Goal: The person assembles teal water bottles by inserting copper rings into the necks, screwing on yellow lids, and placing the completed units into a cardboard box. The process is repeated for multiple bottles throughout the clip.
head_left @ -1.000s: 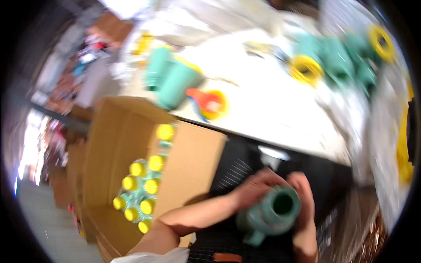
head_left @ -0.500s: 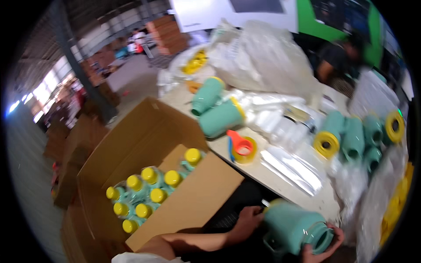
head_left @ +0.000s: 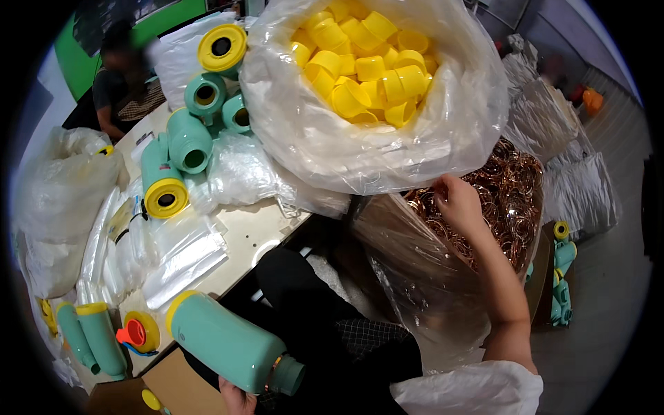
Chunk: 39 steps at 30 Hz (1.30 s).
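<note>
My left hand [head_left: 237, 399] grips a green plastic jug [head_left: 225, 340] from below, near its neck. The jug lies tilted across my lap, yellow base to the upper left and open mouth to the lower right. A thin copper-coloured ring circles its neck. My right hand [head_left: 456, 202] is over a plastic-lined box of shiny copper-coloured rings [head_left: 508, 200], fingers curled together. What they hold, if anything, is hidden. Just beyond that hand is a large clear plastic bag [head_left: 277, 131] full of yellow caps [head_left: 373, 66].
More green jugs [head_left: 188, 138] and flat clear plastic sleeves [head_left: 187, 256] lie on the pale table [head_left: 257, 232]. An orange funnel-like piece [head_left: 133, 333] is at the lower left. A cardboard box flap [head_left: 181, 384] borders my left hand. Another person [head_left: 114, 83] sits across the table.
My view has swung right. My right hand has left the jug's mouth and reached over the rings. My left hand has shifted from the jug's base end toward its neck.
</note>
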### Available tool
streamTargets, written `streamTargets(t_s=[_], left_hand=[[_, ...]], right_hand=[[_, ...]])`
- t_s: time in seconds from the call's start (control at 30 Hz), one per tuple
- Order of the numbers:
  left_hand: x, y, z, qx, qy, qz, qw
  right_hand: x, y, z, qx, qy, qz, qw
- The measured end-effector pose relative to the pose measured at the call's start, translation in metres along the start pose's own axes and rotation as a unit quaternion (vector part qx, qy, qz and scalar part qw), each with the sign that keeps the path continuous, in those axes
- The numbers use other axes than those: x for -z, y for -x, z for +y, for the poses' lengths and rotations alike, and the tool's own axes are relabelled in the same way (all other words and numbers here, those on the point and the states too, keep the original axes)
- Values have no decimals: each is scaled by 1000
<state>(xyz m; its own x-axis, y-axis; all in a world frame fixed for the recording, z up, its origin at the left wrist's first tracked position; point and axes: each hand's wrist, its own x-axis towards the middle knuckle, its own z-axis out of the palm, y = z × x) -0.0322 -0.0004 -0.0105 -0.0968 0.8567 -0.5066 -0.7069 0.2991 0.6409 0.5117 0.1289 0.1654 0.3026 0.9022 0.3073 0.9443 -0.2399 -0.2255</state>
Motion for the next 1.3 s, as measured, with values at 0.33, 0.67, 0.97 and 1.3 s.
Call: streamTargets(t_s=[0.33,0.67,0.97,1.3], left_hand=[[-40,5,7,-13,-78,-6,997],[-75,-15,8,11,109,36,993],[-43,-9,24,-58,13,-47,997],[-39,45,54,-112,-716,-48,687]], right_hand=[[14,-78,-84,95,-276,123,948],[-177,-240,-49,258,-39,296,919],[-115,106,-219,252,-573,-369,687],[-126,116,-227,223,-486,-370,760]])
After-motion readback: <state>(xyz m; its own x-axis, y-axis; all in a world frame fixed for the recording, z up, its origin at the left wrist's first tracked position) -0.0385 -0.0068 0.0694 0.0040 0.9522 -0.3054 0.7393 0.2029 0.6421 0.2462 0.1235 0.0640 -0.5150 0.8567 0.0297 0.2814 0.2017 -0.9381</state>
